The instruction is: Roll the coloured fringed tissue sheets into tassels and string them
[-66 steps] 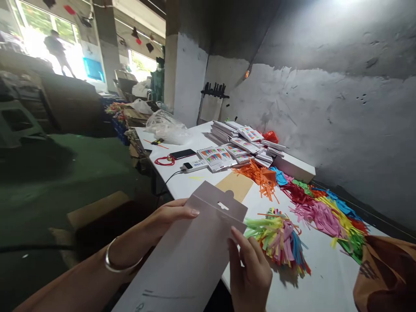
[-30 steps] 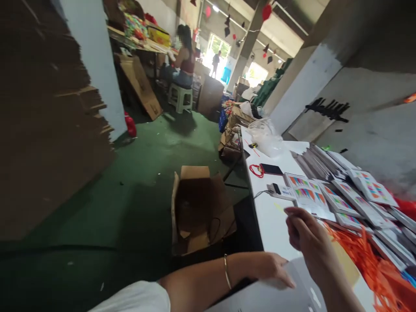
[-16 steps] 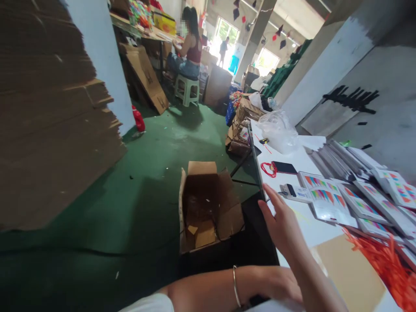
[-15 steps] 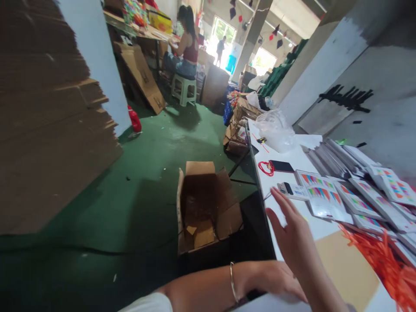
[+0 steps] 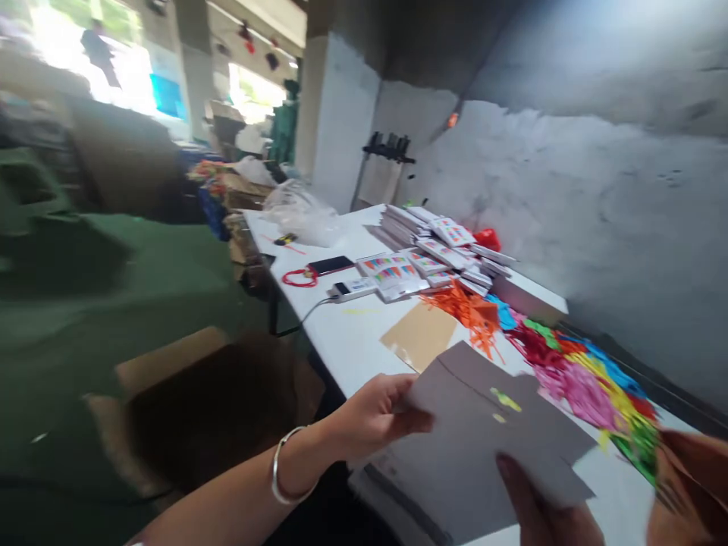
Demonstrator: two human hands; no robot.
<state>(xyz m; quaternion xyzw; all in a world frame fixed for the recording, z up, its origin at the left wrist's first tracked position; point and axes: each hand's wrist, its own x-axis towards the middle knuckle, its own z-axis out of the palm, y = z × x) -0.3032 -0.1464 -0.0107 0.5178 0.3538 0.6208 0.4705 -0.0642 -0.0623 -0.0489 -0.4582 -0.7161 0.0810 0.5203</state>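
My left hand [image 5: 378,413], with a silver bangle on its wrist, is closed on the left edge of a grey cardboard sheet [image 5: 466,447]. At the sheet's near edge my right hand [image 5: 551,516] grips it, thumb on top, partly cut off by the picture's bottom. Small yellow-green scraps [image 5: 506,400] show on the grey face. The sheet is tilted over the near part of the white table [image 5: 335,341]. Another grey piece with a dark strip shows below it; whether it is separate I cannot tell. Just beyond lies a tan card [image 5: 421,334].
Orange strips [image 5: 466,311] and a multicoloured strip pile [image 5: 585,387] lie along the table's wall side. Printed packs [image 5: 398,273], a phone [image 5: 331,265], a red cord [image 5: 299,277] and a plastic bag [image 5: 301,212] are farther off. An open carton [image 5: 176,360] stands on the floor at left.
The view has swung right towards the wall and table. My right hand, earlier raised with fingers apart, and my left, low at the table edge, now both hold the grey cardboard sheet.
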